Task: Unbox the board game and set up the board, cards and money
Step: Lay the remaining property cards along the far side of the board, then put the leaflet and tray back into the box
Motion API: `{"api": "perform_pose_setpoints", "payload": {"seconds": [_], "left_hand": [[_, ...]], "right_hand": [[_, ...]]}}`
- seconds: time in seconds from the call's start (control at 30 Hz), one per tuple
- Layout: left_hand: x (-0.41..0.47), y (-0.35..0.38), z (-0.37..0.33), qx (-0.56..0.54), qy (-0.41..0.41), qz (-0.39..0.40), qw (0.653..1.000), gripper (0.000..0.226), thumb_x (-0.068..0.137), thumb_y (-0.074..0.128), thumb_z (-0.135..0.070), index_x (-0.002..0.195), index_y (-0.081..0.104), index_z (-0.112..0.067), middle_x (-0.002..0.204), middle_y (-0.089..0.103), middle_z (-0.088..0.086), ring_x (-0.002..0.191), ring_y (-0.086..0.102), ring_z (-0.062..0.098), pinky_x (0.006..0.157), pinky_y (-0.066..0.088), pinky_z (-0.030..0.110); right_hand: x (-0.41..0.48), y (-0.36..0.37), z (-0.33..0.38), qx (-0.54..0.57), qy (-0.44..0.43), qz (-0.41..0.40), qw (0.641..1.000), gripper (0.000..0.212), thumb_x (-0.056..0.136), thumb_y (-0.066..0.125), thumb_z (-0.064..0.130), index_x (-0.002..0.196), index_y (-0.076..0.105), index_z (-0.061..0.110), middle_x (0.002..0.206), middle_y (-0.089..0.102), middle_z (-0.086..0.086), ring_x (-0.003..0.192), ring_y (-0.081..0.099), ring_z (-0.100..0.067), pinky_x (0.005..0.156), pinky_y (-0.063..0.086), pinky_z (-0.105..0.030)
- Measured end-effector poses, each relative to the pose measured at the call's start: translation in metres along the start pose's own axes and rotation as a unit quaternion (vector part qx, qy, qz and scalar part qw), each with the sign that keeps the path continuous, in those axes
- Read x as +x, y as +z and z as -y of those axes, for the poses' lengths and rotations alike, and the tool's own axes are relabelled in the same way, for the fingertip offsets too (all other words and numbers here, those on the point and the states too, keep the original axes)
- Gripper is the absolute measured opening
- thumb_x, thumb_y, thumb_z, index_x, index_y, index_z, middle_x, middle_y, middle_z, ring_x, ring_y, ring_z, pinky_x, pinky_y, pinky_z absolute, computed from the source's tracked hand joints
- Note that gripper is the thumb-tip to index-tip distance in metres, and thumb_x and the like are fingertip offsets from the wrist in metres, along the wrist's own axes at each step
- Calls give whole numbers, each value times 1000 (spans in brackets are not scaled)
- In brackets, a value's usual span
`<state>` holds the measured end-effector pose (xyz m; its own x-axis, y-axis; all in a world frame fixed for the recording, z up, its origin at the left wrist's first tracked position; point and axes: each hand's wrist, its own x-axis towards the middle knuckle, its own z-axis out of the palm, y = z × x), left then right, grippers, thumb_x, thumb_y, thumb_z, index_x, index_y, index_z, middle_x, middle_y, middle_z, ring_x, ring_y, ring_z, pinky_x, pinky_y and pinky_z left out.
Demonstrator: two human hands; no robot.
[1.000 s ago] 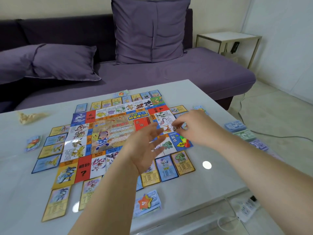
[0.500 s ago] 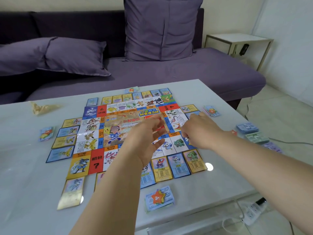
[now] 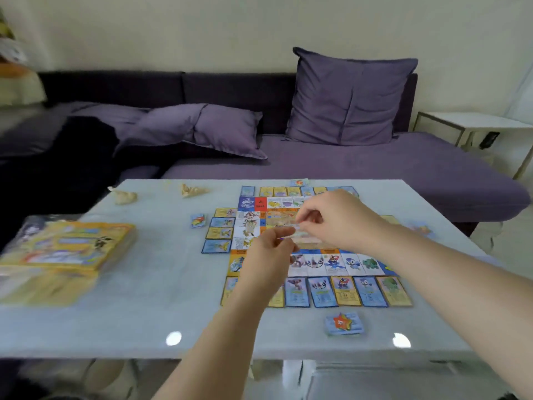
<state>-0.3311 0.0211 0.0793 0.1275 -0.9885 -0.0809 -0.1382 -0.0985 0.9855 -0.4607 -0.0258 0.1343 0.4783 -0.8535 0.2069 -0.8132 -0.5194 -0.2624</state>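
Note:
The colourful game board (image 3: 354, 262) lies flat on the white table (image 3: 161, 284), ringed by rows of blue and yellow property cards (image 3: 344, 291). Above the board's middle, my left hand (image 3: 269, 255) and my right hand (image 3: 339, 222) meet. Both pinch a small pale packet (image 3: 307, 237) between fingertips and thumbs; it is too blurred to identify. A card deck with a star (image 3: 343, 323) sits near the front edge. A smaller deck (image 3: 198, 220) lies left of the board. The yellow game box (image 3: 66, 246) rests at the table's left.
Two crumpled wrappers (image 3: 124, 196) (image 3: 191, 190) lie at the table's far left corner. A purple sofa with cushions (image 3: 346, 99) runs behind the table. A white side table (image 3: 473, 125) stands at the right.
The view has swung left, bringing the game box into sight. Both hands have come together over the board's middle and now pinch a small pale packet.

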Motion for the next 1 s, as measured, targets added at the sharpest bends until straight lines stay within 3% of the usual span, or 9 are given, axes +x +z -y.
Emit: {"api": "perform_pose_setpoints", "payload": {"seconds": [0.07,0.2,0.33,0.4,0.6,0.67,0.77,0.83,1.0], "left_hand": [[-16,-35,1,14,7,-38,999,25,95,44,-9,107,61,-22,72,60,-5,55,47,10,55,41,24],[-50,-106,3,52,28,-113,992,27,95,44,-10,113,61,-20,73,59,-9,62,52,8,62,45,22],[-75,-162,9,89,27,-142,986,28,94,43,-9,113,59,-21,79,60,-11,65,54,5,46,37,7],[-84,-183,13,112,19,-142,983,27,93,44,-10,113,59,-21,83,61,-9,67,55,5,44,37,7],[-82,-241,35,219,3,-191,957,29,94,46,-15,120,58,-22,105,61,-3,80,56,11,59,42,16],[-76,-260,48,266,-11,-199,943,31,94,45,-14,123,58,-20,120,58,-1,95,55,13,74,44,20],[-65,-289,69,356,-43,-200,912,31,94,46,-13,121,58,-20,133,44,1,113,49,20,92,39,27],[-58,-304,81,445,-55,-196,872,35,92,44,-11,123,55,-24,137,38,-2,123,40,20,98,35,29],[-39,-327,103,621,-53,-142,769,68,92,39,-5,150,11,-27,158,10,-2,146,3,22,117,8,46]], "right_hand": [[3,7,38,25,-23,-5,999,12,88,60,20,91,72,22,64,54,17,61,50,1,63,41,-23],[8,21,108,58,-70,13,996,10,88,61,22,88,72,23,62,55,16,62,53,-1,69,51,-30],[15,36,164,72,-96,30,992,11,88,61,23,91,72,22,66,56,16,65,52,0,66,46,-25],[19,44,185,104,-98,39,989,11,87,61,21,88,72,21,73,63,12,73,59,-6,69,47,-24],[47,79,222,133,-98,93,982,10,86,63,18,88,73,17,78,66,8,78,60,-8,70,45,-19],[58,93,229,130,-94,119,980,10,85,63,19,88,73,17,82,68,6,81,62,-9,73,48,-20],[72,116,236,97,-105,169,975,13,86,63,24,95,72,19,97,70,5,91,63,-10,82,49,-23],[81,128,238,63,-114,202,971,19,87,63,28,103,70,21,104,68,6,96,61,-10,85,48,-23],[93,158,230,-11,-125,255,959,37,86,62,36,122,61,27,125,57,5,117,51,-14,94,42,-25]]}}
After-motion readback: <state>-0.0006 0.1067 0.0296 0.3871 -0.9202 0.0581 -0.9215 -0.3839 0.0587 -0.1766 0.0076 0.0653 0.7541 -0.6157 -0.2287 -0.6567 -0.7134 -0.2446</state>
